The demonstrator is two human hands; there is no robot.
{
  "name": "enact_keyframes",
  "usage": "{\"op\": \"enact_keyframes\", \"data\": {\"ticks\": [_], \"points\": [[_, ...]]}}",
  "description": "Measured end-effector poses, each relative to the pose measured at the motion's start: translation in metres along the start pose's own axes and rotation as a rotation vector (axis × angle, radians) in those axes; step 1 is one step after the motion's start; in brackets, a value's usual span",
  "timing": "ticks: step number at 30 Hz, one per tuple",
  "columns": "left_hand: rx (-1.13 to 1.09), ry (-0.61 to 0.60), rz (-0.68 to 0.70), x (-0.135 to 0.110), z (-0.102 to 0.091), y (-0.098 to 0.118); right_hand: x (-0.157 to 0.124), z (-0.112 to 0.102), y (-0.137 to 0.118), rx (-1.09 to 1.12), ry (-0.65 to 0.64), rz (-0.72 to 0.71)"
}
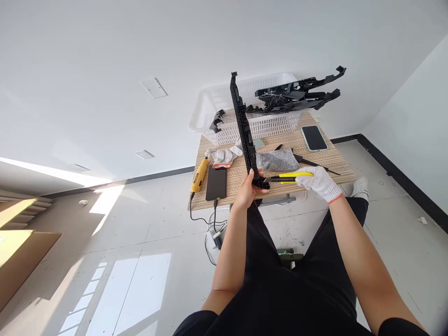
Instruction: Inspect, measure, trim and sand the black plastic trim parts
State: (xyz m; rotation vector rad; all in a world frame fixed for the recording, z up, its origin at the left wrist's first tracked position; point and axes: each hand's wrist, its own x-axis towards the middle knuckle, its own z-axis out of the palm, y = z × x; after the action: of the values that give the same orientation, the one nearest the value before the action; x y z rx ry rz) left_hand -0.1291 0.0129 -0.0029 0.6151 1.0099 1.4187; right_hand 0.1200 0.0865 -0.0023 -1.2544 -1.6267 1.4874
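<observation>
Bare and closed, my left hand (248, 189) grips the lower end of a long black plastic trim piece (245, 135), which stands up and leans over the front of the basket. My right hand (320, 182), in a white knit glove with an orange cuff, is closed around a yellow utility knife (297, 175). The knife points left, its dark blade end at the lower end of the trim piece near my left fingers. Whether the blade touches the plastic I cannot tell. Behind my hands a grey speckled cloth sleeve (278, 160) lies on the table.
A white basket (259, 127) holding several black plastic parts (294, 95) stands at the table's back. On the wooden table (336, 170) lie a phone (314, 138), a white glove (224, 156), a dark flat device (216, 182) and a corded yellow rotary tool (199, 175). Cables hang off the left edge.
</observation>
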Motion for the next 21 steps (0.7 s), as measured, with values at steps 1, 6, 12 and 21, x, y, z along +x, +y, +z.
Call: {"op": "enact_keyframes", "data": {"ticks": [1,6,12,21], "points": [[-0.006,0.000,-0.007,0.0000,-0.0003,0.0005,0.0003,-0.0008,0.0009,-0.013,-0.028,-0.002],[-0.033,0.004,-0.012,-0.0002,-0.0011,0.0021,0.0016,-0.0028,0.0010,0.014,-0.033,0.025],[-0.027,0.037,-0.002,-0.0005,0.0010,0.0017,0.0007,-0.0013,-0.0018,0.003,0.007,0.025],[-0.019,0.034,0.002,-0.0007,0.0009,0.0017,-0.0033,0.0004,-0.0055,0.004,0.007,0.051]]}}
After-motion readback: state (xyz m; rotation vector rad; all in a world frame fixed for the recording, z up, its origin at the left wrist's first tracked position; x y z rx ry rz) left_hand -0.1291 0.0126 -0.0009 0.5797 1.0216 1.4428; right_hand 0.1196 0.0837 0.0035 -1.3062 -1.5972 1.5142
